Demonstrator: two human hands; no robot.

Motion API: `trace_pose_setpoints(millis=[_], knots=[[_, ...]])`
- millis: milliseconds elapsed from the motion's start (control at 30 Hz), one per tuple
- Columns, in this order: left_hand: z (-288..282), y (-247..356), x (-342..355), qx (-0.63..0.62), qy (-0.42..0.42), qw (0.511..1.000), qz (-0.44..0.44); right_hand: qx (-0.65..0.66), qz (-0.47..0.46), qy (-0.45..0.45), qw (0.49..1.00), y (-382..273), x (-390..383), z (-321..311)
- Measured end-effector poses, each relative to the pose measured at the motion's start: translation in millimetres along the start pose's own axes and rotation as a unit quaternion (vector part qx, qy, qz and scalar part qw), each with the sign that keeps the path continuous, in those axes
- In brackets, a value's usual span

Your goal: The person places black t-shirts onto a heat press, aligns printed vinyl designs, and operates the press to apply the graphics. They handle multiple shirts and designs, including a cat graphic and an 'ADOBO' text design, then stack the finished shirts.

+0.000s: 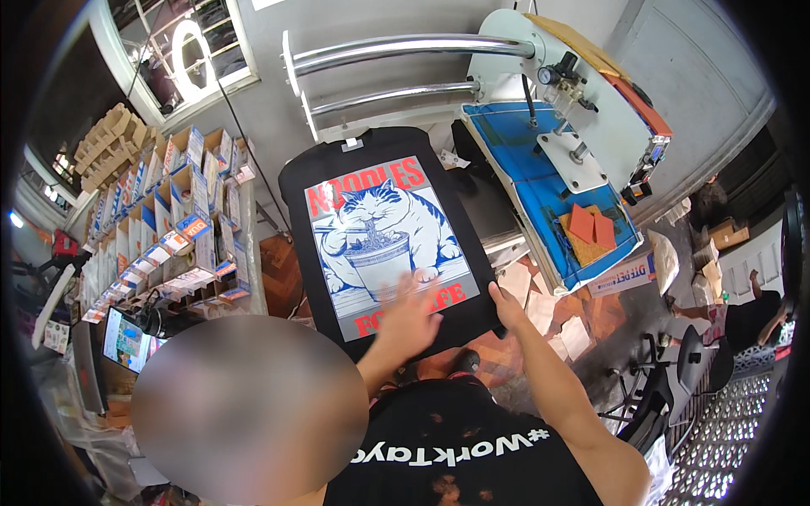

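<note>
A black T-shirt (460, 244) lies spread out in front of me, its neck at the far end. Its front carries a printed film or transfer (439, 211) of a blue-and-white cat eating noodles from a bowl, with red lettering above and below. Over the lower part of the print is my left hand (409, 316), fingers stretched out and slightly blurred; whether it touches the print I cannot tell. My right hand (509, 308) grips the shirt's lower right edge, the thumb on top and the other fingers partly hidden.
At the right stands a heat press (582, 126) with a blue-covered platen (523, 160) and orange pieces on it. Chrome rails (405, 52) run behind the shirt. Cardboard bins (169, 202) fill a left shelf. A chair (675, 363) and another person (747, 325) are far right.
</note>
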State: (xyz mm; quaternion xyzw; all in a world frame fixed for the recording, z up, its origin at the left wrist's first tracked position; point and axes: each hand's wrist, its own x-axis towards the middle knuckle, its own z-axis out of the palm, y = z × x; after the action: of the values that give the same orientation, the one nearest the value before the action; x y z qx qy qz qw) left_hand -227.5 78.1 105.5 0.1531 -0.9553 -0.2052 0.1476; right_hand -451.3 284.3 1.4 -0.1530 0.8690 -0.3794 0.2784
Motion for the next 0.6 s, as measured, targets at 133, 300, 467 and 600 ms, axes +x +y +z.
trace_pose_setpoints(millis=[133, 300, 467, 600], knots=[[-52, -113, -53, -0.016, 0.214, 0.958, -0.192, 0.081, 0.021, 0.047, 0.995, 38, -10, -38], [-33, -187, -175, -0.455, -0.160, 0.719, -0.500, 0.336, 0.056, -0.104, 0.934, -53, -48, -78], [-120, -186, -170, -0.377, -0.180, 0.806, -0.420, 0.315, -0.047, -0.117, 0.941, -116, -53, -94], [-206, -148, -116, -0.579, 0.131, 0.797, -0.112, 0.622, -0.162, -0.191, 0.742, -84, -80, -117]])
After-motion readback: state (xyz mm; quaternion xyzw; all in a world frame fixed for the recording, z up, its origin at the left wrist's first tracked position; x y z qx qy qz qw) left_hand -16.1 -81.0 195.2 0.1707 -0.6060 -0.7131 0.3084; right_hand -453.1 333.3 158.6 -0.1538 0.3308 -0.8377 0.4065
